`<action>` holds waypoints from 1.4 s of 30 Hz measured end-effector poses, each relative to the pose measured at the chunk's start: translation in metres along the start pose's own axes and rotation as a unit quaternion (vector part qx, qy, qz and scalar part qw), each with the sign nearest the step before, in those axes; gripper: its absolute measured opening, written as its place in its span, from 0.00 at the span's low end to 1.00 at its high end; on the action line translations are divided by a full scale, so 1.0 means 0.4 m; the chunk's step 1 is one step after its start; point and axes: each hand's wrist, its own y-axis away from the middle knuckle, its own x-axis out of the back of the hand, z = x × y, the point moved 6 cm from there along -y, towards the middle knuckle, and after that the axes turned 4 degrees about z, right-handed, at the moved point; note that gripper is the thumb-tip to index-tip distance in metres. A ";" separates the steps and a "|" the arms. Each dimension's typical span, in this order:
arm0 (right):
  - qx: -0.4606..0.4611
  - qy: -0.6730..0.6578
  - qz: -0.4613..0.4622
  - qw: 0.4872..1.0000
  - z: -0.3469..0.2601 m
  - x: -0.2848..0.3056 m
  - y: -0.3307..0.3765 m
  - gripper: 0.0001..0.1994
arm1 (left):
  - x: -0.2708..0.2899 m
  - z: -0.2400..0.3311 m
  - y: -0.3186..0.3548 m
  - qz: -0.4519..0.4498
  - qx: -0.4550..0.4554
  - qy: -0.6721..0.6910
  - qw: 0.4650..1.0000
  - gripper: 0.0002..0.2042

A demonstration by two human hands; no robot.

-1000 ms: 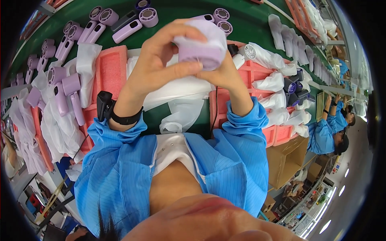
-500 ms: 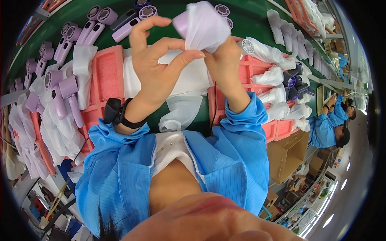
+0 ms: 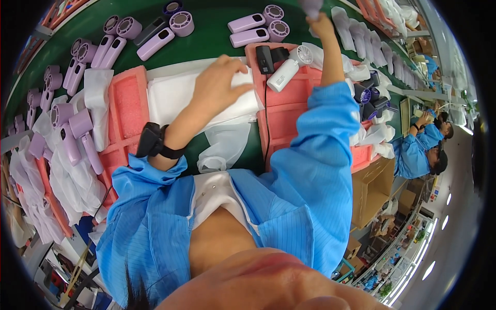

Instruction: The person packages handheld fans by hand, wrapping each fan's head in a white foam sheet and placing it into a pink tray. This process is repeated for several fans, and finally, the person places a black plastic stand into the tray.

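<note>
My left hand [image 3: 219,85], its fingers apart and nothing in them, is over a stack of white translucent bags [image 3: 173,101]. At the far right of the green work surface, my right hand [image 3: 322,27] grips a pale purple handheld fan [image 3: 311,7] in a bag, partly cut off by the upper picture rim. Beside that hand lies a row of bagged fans [image 3: 356,36]. Two bare purple handheld fans [image 3: 249,37] rest beyond the bag stack. A loose translucent bag [image 3: 227,144] lies nearest my body.
Pink foam trays [image 3: 289,116] flank the stack. One bears a white handheld fan [image 3: 285,75] and a black device [image 3: 265,59] with a cable. More purple fans [image 3: 111,51] line the left. A cardboard box [image 3: 372,191] stands right, near co-workers in blue [image 3: 418,155].
My right hand has carried the bagged fan away to the far right. My left hand has let go of it and come down over the bag stack.
</note>
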 end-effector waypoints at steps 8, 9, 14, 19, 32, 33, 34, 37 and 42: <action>0.315 0.081 -0.073 0.943 -0.122 -0.059 0.080 0.28 | -0.064 -0.025 0.041 0.020 -0.100 -0.172 0.980 0.12; 0.248 0.005 -0.182 0.951 -0.131 -0.083 0.094 0.28 | -0.067 -0.028 0.039 0.021 -0.104 -0.165 0.981 0.11; 0.073 -0.215 -0.334 0.915 -0.220 -0.077 0.133 0.30 | -0.047 -0.064 0.003 -0.003 -0.037 -0.004 0.999 0.07; 0.073 -0.409 -0.131 0.900 -0.363 0.203 0.173 0.19 | 0.047 -0.071 -0.032 0.003 -0.012 0.161 0.987 0.05; 0.267 -0.406 -0.089 0.869 -0.538 0.218 0.420 0.32 | 0.177 0.020 -0.001 0.182 0.028 0.376 0.908 0.05; 0.284 -0.405 -0.061 0.867 -0.539 0.234 0.423 0.33 | 0.184 0.021 -0.005 0.192 0.021 0.394 0.899 0.04; 0.300 -0.403 -0.033 0.864 -0.539 0.250 0.425 0.34 | 0.193 0.020 -0.009 0.203 0.015 0.411 0.889 0.04; 0.286 -0.419 -0.022 0.861 -0.529 0.263 0.419 0.34 | 0.205 0.019 -0.018 0.199 -0.006 0.414 0.888 0.04; 0.297 -0.362 -0.028 0.883 -0.551 0.249 0.433 0.32 | 0.174 -0.011 -0.023 0.123 0.003 0.484 0.867 0.05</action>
